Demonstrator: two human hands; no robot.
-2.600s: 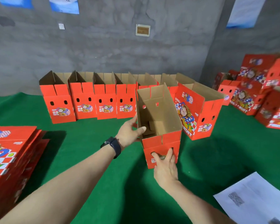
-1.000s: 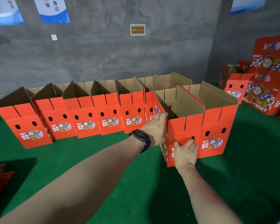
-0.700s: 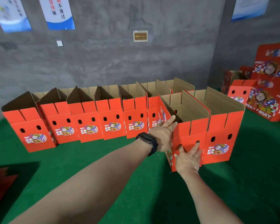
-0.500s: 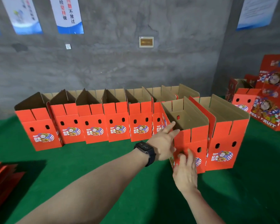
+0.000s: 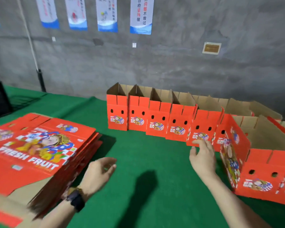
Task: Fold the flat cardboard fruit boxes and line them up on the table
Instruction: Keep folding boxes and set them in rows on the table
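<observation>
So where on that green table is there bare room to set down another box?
Bare green table lies between the flat stack and the row of folded boxes, and also left of the row. It is crowded at the row's right end, box against box.

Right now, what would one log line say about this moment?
left hand: open, beside flat stack | right hand: open, empty | folded boxes: lined up on table

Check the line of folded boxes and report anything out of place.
The nearest box, at the right, stands well forward of the row of folded boxes, its printed side exposed, so the line steps instead of running straight.
</observation>
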